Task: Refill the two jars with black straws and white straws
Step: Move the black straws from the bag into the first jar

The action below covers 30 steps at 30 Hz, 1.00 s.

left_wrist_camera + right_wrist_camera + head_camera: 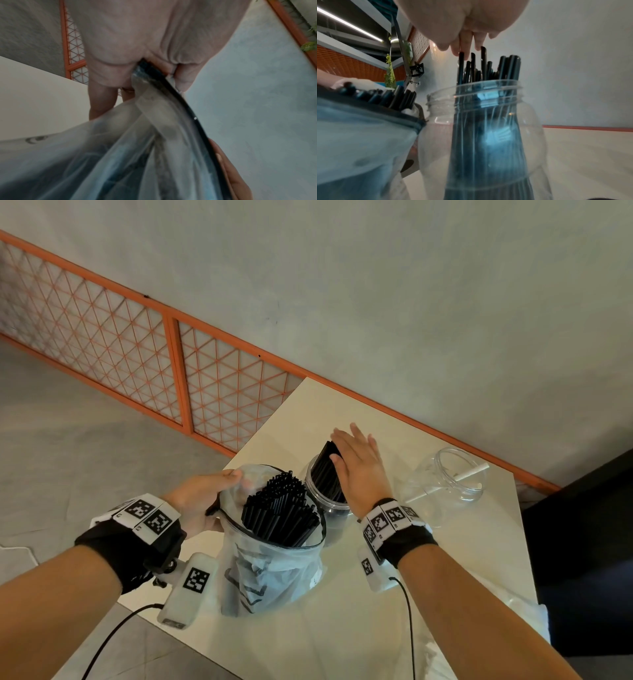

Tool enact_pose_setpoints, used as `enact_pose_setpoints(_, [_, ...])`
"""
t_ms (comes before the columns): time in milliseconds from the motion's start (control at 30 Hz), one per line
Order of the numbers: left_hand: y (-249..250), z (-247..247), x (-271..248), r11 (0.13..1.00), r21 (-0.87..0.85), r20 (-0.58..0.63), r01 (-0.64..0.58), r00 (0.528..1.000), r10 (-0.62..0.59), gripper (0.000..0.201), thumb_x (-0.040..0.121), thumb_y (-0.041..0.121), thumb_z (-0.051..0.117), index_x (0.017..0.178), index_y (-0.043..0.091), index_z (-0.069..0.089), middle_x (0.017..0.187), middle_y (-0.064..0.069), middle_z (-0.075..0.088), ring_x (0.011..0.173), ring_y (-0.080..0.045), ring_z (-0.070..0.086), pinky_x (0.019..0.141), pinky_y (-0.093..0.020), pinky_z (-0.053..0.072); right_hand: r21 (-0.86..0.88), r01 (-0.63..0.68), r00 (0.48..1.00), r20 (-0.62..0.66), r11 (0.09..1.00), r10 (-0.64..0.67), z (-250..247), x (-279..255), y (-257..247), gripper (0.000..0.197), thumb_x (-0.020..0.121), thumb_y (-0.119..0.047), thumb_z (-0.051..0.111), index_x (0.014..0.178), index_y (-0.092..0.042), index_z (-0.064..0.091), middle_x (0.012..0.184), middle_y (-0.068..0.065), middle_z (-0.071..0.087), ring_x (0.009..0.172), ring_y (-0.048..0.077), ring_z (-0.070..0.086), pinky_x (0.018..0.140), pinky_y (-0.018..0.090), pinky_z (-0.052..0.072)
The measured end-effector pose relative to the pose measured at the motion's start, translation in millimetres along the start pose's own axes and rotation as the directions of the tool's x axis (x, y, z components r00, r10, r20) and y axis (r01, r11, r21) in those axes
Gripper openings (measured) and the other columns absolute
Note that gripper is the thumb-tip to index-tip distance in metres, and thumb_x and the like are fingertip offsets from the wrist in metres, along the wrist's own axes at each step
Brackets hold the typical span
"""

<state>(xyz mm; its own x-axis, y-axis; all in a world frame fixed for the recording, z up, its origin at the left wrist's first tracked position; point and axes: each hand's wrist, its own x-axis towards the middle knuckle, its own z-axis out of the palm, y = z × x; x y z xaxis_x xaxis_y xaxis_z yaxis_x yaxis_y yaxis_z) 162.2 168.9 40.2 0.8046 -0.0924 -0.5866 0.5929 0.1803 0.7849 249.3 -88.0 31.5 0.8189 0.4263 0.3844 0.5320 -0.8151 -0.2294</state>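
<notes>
A clear plastic bag (pixel 270 570) full of black straws (pixel 284 508) stands on the white table (pixel 428 594). My left hand (pixel 205 498) pinches the bag's dark-edged rim (pixel 150 70), holding it open. Just behind the bag stands a clear jar (pixel 325 501) with a bunch of black straws (pixel 488 67) leaning in it. My right hand (pixel 356 460) lies flat over them, and its straight fingers (pixel 465 40) touch the straw tops. Further right is a second clear jar (pixel 455 477) with a couple of white straws (pixel 469 474) poking out.
The table's left edge runs close beside the bag, with grey floor and an orange lattice fence (pixel 137 347) beyond. A grey wall backs the table. Pale plastic wrapping (pixel 513 611) lies at the front right edge, next to a dark drop.
</notes>
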Motion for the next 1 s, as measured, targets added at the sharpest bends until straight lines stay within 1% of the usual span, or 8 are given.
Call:
enact_pose_setpoints(167, [1,1,1,1.000,-0.012,-0.014,0.006,1.000,-0.007,0.040,0.098,0.029,0.042,0.128,0.005,0.052,0.126,-0.026,0.056,0.096,-0.033,0.058,0.076,-0.042,0.049,-0.064,-0.035,0.991,0.129,0.997,0.043,-3,-27,6,0.071,0.094,-0.059,0.006,0.150,-0.017,0.020,0.159,-0.005,0.012,0.146,0.011,-0.004,0.120,0.038,0.000])
enact_pose_setpoints(300, [1,-1,0,1.000,-0.023,-0.007,0.007,1.000,-0.007,0.041,0.097,0.029,0.044,0.128,0.005,0.052,0.126,-0.026,0.056,0.100,-0.035,0.058,0.081,-0.046,0.048,0.230,-0.293,0.948,-0.058,0.928,0.313,1,-37,11,0.080,0.092,-0.060,0.031,0.151,-0.013,0.005,0.160,-0.004,-0.004,0.147,0.011,-0.002,0.120,0.038,0.011])
enact_pose_setpoints(367, [1,-2,-1,1.000,-0.022,-0.001,0.008,1.000,-0.008,0.041,0.097,0.030,0.044,0.128,0.005,0.052,0.126,-0.026,0.056,0.103,-0.037,0.057,0.082,-0.047,0.048,0.301,-0.403,0.911,0.041,0.864,0.411,2,-35,8,0.092,0.088,-0.063,0.044,0.152,-0.014,0.001,0.160,-0.004,-0.005,0.147,0.013,0.005,0.118,0.036,0.019])
enact_pose_setpoints(467, [2,-1,-1,1.000,-0.014,-0.006,-0.005,1.000,0.005,0.042,0.096,0.030,0.044,0.128,0.003,0.052,0.119,-0.029,0.058,0.096,-0.035,0.058,0.076,-0.042,0.048,0.250,-0.425,0.905,0.140,0.870,0.402,3,-21,1,0.103,0.080,-0.064,0.055,0.152,-0.018,-0.003,0.160,-0.004,-0.004,0.146,0.015,0.008,0.116,0.033,0.020])
enact_pose_setpoints(633, [2,0,-1,1.000,0.011,-0.003,-0.009,1.000,0.009,0.037,0.097,0.029,0.042,0.122,0.006,0.055,0.101,-0.017,0.064,0.082,-0.027,0.062,0.067,-0.036,0.050,0.210,-0.429,0.903,0.135,0.879,0.408,9,15,3,0.099,0.071,-0.063,0.068,0.148,-0.028,0.017,0.155,0.000,0.024,0.139,0.023,0.026,0.110,0.044,0.033])
enact_pose_setpoints(767, [2,-1,1,1.000,0.018,-0.025,-0.004,1.000,0.005,0.036,0.098,0.030,0.041,0.121,0.006,0.056,0.090,-0.014,0.064,0.075,-0.026,0.059,0.066,-0.036,0.045,0.189,-0.336,0.941,0.030,0.923,0.337,19,21,6,0.056,0.077,-0.044,0.073,0.124,-0.018,0.057,0.118,0.005,0.059,0.111,0.025,0.048,0.096,0.035,0.041])
enact_pose_setpoints(867, [2,-2,2,1.000,0.010,-0.047,-0.011,0.999,0.011,0.033,0.098,0.029,0.042,0.116,0.007,0.058,0.086,-0.013,0.064,0.072,-0.025,0.059,0.066,-0.036,0.045,0.234,-0.298,0.940,-0.098,0.926,0.327,20,22,10,0.040,0.076,-0.038,0.076,0.108,-0.014,0.067,0.104,0.004,0.062,0.100,0.025,0.051,0.088,0.030,0.041])
enact_pose_setpoints(1000, [2,-3,4,1.000,0.010,-0.035,-0.011,0.999,0.012,0.028,0.097,0.030,0.042,0.109,0.010,0.059,0.075,-0.008,0.067,0.058,-0.018,0.063,0.058,-0.032,0.047,0.101,-0.394,0.916,-0.034,0.913,0.399,15,24,21,0.052,0.081,-0.050,0.066,0.125,-0.022,0.057,0.124,0.002,0.053,0.113,0.025,0.044,0.098,0.037,0.038])
